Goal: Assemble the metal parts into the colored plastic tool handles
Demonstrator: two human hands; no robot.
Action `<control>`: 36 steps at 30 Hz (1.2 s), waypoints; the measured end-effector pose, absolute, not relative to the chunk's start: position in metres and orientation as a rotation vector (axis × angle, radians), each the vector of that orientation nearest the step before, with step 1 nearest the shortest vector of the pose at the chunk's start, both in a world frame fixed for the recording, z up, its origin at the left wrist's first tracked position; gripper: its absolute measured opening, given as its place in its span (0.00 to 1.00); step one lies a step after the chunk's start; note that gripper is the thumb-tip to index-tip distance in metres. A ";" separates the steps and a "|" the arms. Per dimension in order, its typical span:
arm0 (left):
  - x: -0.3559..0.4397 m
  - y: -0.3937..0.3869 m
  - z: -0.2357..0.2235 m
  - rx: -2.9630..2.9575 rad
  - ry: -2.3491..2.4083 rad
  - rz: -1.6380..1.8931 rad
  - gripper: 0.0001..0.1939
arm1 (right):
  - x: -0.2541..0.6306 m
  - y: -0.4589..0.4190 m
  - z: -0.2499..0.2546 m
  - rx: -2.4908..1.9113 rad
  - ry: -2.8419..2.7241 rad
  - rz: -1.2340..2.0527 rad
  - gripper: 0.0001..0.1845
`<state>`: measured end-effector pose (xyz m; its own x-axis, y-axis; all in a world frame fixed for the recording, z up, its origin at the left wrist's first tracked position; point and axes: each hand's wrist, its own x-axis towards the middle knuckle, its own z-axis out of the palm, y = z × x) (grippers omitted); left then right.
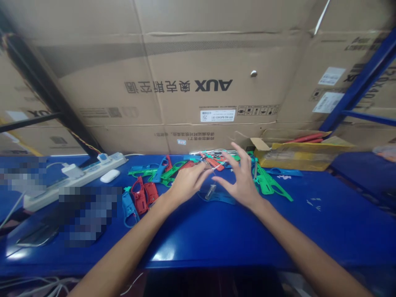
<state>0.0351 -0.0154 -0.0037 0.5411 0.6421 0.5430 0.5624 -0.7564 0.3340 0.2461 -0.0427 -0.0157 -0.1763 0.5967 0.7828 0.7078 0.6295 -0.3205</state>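
Pinching a thin white piece (pixel 217 167) in left hand (pixel 186 181) at mid-frame, fingertips together; sticking out rightward, long axis tilted slightly up, toward the gap of right hand (pixel 243 185), just beside. Spread apart at thumb and fingers there, gripping nothing visible. Note blue shell (pixel 222 199) just below frame centre, long axis roughly left-right, nearer right hand, under small clear cylinder (pixel 210 192)

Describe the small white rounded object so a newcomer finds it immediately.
On the glossy blue table, find the long white power strip on the left. The small white rounded object lies near its right end; unlike the white block-shaped charger, it shows no cord.
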 end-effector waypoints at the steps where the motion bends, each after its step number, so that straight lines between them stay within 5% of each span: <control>1: 0.036 -0.016 -0.004 2.695 1.004 1.011 0.13 | 0.247 -0.042 -0.015 -1.022 -1.935 -0.140 0.31; 4: 0.036 -0.018 0.000 2.734 0.885 1.056 0.14 | 0.246 -0.039 -0.020 -0.984 -1.945 -0.032 0.19; 9: 0.034 -0.018 0.009 2.732 0.760 1.103 0.14 | 0.239 -0.033 -0.027 -0.999 -1.518 0.612 0.49; 13: 0.026 -0.016 0.011 2.781 0.711 1.057 0.15 | 0.239 -0.037 -0.021 -0.973 -1.581 1.102 0.32; 19: 0.020 -0.018 0.013 2.753 0.902 1.050 0.14 | 0.243 -0.039 -0.017 -1.031 -1.798 1.142 0.15; 36: 0.011 0.006 0.014 1.705 1.276 1.980 0.06 | 0.243 -0.041 -0.020 -1.077 -1.739 1.335 0.18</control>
